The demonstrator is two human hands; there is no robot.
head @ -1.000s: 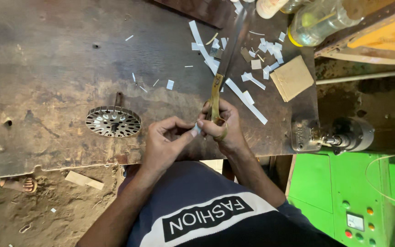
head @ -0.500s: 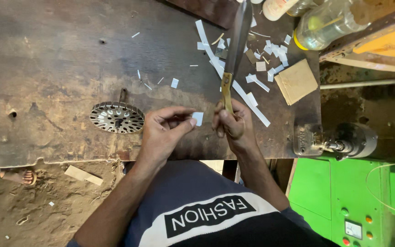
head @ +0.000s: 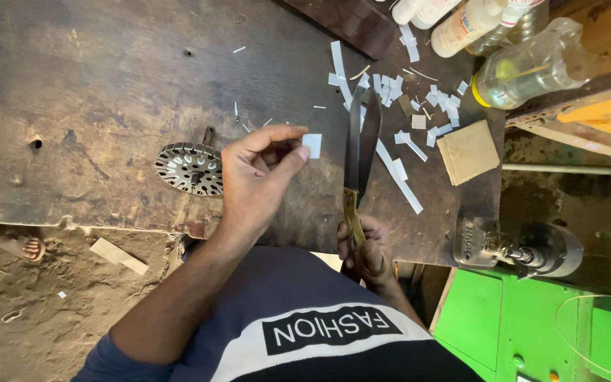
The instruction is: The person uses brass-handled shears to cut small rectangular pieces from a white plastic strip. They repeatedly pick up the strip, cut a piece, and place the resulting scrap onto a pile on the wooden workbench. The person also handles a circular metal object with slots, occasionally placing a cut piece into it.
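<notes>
I see the paper square pinched in left hand, just left of scissors; right hand closed on handles. Risk: tiny piece slips, or fingertips too near blades w/ next cut.

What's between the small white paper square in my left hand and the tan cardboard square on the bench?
In the head view, the dark scissor blades, then loose white paper strips on the bench.
</notes>
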